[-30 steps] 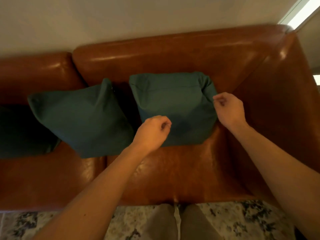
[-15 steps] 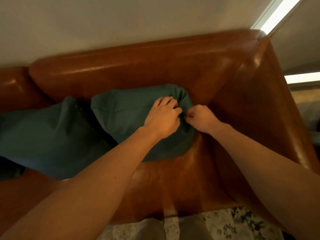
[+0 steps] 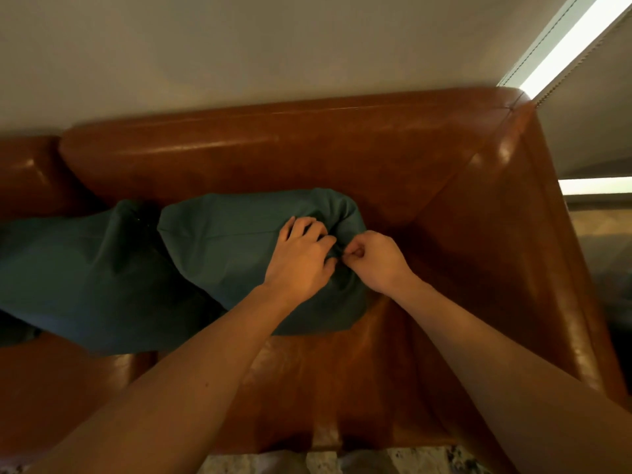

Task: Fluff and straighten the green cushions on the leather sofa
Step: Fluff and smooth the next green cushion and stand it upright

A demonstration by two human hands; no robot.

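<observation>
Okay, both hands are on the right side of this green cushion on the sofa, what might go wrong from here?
1. The right hand pinches a small fold of the cushion; a hard tug may strain the fabric.
2. The neighbouring cushion lies against it, so pulling could drag that one askew.

The sofa (image 3: 307, 159) is brown leather, smooth and glossy, with bright streaks of shine along the backrest top and the armrest at the right of the frame. The two green cushions, one at centre (image 3: 232, 254) and one at left (image 3: 68, 275), are matt woven cloth, softly creased. The wall (image 3: 239, 46) across the top looks matt and plain.
</observation>
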